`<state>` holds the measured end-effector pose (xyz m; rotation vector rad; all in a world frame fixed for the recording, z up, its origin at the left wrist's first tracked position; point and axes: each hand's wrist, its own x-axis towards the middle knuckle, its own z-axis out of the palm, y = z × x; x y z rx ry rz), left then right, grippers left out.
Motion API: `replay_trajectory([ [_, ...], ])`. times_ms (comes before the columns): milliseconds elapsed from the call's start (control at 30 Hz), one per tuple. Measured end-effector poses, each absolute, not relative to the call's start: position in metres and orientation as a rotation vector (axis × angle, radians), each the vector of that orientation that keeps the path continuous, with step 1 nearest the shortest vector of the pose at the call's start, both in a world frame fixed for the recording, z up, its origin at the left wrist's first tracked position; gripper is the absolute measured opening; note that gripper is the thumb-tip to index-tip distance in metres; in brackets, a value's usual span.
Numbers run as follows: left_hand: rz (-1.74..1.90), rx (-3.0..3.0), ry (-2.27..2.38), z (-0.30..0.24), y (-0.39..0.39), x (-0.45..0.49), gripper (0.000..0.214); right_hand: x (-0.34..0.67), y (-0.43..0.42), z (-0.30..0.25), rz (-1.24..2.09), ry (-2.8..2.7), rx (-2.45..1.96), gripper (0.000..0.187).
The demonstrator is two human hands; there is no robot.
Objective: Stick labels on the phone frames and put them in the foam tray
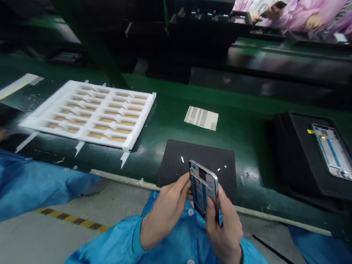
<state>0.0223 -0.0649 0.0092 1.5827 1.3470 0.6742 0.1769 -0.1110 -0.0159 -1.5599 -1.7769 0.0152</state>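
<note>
blue jacket (178,238), white buttons (190,212) – cuffed sleeves (118,238)

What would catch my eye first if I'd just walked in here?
Probably the opened phone in the right hand, tilted up at the front edge of the green bench, with the left hand at its side. Next, the big white slotted tray on the left, and another opened phone atop the black stack at far right.

the wearer's two hands (168,209) (226,225), one held phone frame (202,187), one black mat (210,156), one white slotted tray (142,123)
</note>
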Motion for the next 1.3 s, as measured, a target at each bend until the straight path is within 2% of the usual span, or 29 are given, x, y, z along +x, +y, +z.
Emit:
replay_trajectory([
  [233,0.684,1.622,1.296,0.015,-0.061,0.016,0.041,0.183,-0.105,-0.009,0.064,-1.665,-1.653,0.054],
  [433,0.583,1.604,1.282,0.019,-0.061,0.011,0.042,0.181,-0.107,-0.007,-0.015,-1.706,-1.653,0.056],
  [800,0.623,1.693,1.325,0.012,-0.073,0.01,0.041,0.174,-0.12,-0.017,-0.048,-1.73,-1.565,0.066],
  [1033,0.806,1.611,1.238,0.002,-0.072,0.008,0.037,0.172,-0.117,-0.015,-0.03,-1.616,-1.541,0.062],
  [1200,1.005,1.291,1.339,-0.006,-0.066,0.009,0.035,0.192,-0.101,-0.007,0.425,-1.709,-1.403,0.048],
  [1300,1.042,1.359,1.462,0.004,-0.056,0.002,0.036,0.226,-0.072,-0.006,0.445,-1.694,-1.463,0.039],
])
